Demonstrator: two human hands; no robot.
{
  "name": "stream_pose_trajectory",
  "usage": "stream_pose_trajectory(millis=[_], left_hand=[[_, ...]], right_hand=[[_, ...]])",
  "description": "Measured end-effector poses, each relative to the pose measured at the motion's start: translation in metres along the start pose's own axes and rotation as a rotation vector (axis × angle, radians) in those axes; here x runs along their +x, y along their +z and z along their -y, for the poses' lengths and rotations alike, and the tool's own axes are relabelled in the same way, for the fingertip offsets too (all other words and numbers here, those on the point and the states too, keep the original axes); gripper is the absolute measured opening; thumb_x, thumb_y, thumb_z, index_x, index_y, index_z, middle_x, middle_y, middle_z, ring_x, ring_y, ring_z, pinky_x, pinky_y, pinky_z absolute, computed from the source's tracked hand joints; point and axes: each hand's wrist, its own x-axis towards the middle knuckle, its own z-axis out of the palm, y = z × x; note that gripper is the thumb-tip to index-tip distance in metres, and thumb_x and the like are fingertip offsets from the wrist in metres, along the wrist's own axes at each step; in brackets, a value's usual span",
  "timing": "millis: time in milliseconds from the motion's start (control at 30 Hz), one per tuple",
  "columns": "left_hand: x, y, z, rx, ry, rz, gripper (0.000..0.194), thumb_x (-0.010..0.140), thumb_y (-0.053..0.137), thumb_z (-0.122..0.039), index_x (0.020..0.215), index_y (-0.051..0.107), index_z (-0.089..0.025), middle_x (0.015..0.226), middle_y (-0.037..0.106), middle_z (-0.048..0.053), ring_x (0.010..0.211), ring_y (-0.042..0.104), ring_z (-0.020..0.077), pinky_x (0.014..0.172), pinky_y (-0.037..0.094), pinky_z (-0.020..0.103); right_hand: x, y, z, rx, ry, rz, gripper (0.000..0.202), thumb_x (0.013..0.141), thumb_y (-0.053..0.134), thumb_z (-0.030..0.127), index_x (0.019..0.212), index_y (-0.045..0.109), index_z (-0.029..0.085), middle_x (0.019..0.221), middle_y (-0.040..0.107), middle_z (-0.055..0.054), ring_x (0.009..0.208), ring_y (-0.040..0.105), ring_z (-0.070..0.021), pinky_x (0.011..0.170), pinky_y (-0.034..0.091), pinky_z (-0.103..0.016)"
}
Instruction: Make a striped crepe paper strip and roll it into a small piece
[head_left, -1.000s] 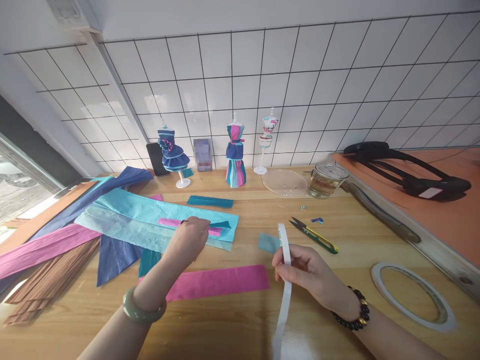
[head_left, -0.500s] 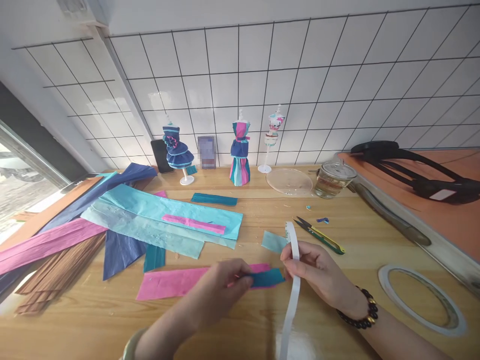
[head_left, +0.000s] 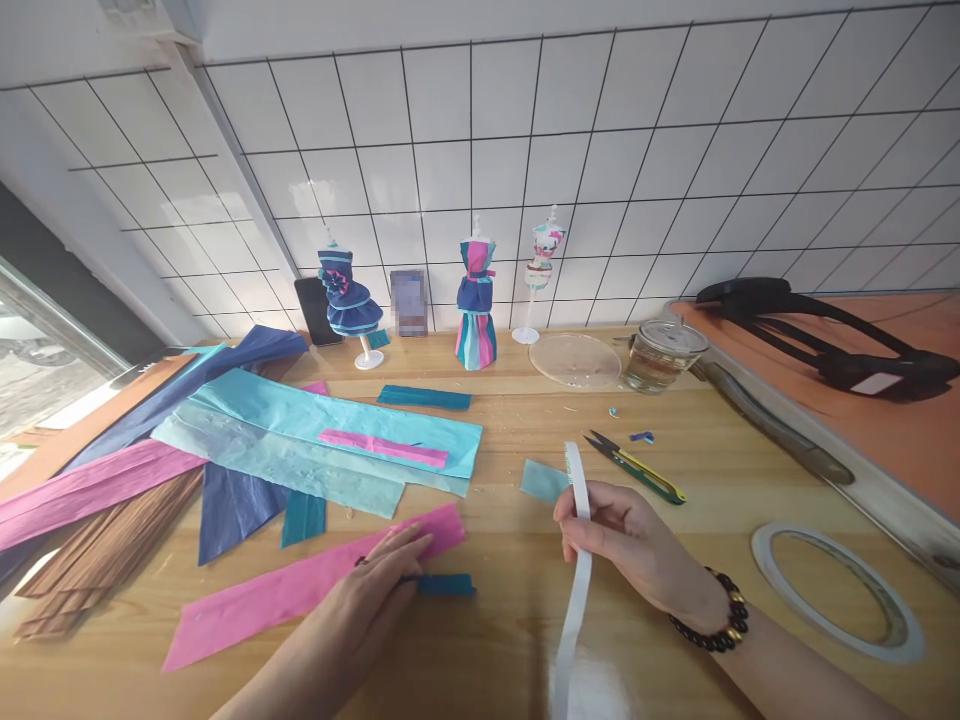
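My left hand [head_left: 386, 590] lies with its fingers stretched out flat over a pink paper strip [head_left: 262, 600]. A small teal strip [head_left: 448, 584] sticks out from beneath its fingertips; its other end is hidden. Between thumb and fingers, my right hand [head_left: 619, 530] pinches a white strip of tape [head_left: 571, 600], which hangs down past the lower edge of the view. Just behind that hand a pale teal piece [head_left: 543, 480] rests on the table. Black-and-yellow thread snips [head_left: 636, 467] lie beyond it to the right.
Light blue sheets [head_left: 285, 440] and brown strips [head_left: 97, 560] spread across the left. Three small dress forms, one in navy [head_left: 352, 290], stand along the tiled wall. A lidded glass [head_left: 664, 358], a clear disc [head_left: 575, 360] and a tape roll [head_left: 769, 545] are on the right.
My left hand has moved left and flattened, letting go of the teal strip. The pink strip has shifted left and turned at an angle. My right hand still holds the tape.
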Motion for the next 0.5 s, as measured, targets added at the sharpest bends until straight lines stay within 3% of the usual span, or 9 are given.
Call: stream_pose_trajectory(millis=[133,200,267,367,500], left_hand=[[0.003,-0.018,0.004,-0.026,-0.15,0.006,0.032,0.088,0.041,-0.03,0.117,0.053,-0.028,0.125,0.057,0.002,0.116,0.051,0.0225,0.094,0.045,0.038],[0.012,-0.024,-0.004,-0.08,-0.187,-0.017,0.029,0.087,0.042,-0.032,0.113,0.056,-0.028,0.12,0.06,0.001,0.113,0.053,0.0212,0.092,0.047,0.035],[0.025,-0.025,-0.017,-0.147,-0.184,-0.053,0.025,0.088,0.041,-0.028,0.105,0.059,-0.028,0.105,0.067,-0.001,0.098,0.061,0.0175,0.082,0.051,0.029],[0.046,-0.015,-0.036,-0.122,-0.016,-0.125,0.017,0.085,0.045,-0.018,0.086,0.062,-0.021,0.085,0.067,0.001,0.082,0.061,0.0156,0.075,0.049,0.028],[0.062,0.009,-0.047,0.218,0.207,-0.245,0.027,0.084,0.038,-0.006,0.07,0.058,-0.017,0.066,0.057,0.003,0.066,0.05,0.0161,0.063,0.042,0.031]], right_hand=[[0.001,0.004,0.003,-0.096,0.031,0.017,0.019,0.079,0.06,0.037,0.078,0.058,0.018,0.067,0.049,0.002,0.061,0.051,-0.0116,0.058,0.038,-0.025],[0.001,0.007,0.005,-0.132,0.033,0.039,0.02,0.079,0.06,0.037,0.079,0.058,0.018,0.068,0.048,0.002,0.063,0.051,-0.0121,0.059,0.037,-0.025],[0.0,0.009,0.006,-0.145,0.03,0.056,0.019,0.079,0.06,0.037,0.08,0.057,0.018,0.069,0.048,0.001,0.063,0.049,-0.0121,0.059,0.037,-0.025],[-0.001,0.008,0.006,-0.137,0.013,0.048,0.019,0.079,0.06,0.037,0.08,0.057,0.018,0.068,0.049,0.001,0.063,0.049,-0.0117,0.058,0.037,-0.025],[-0.001,0.003,0.004,-0.108,-0.009,-0.015,0.02,0.079,0.059,0.037,0.079,0.058,0.018,0.066,0.05,0.002,0.061,0.049,-0.0116,0.057,0.036,-0.025]])
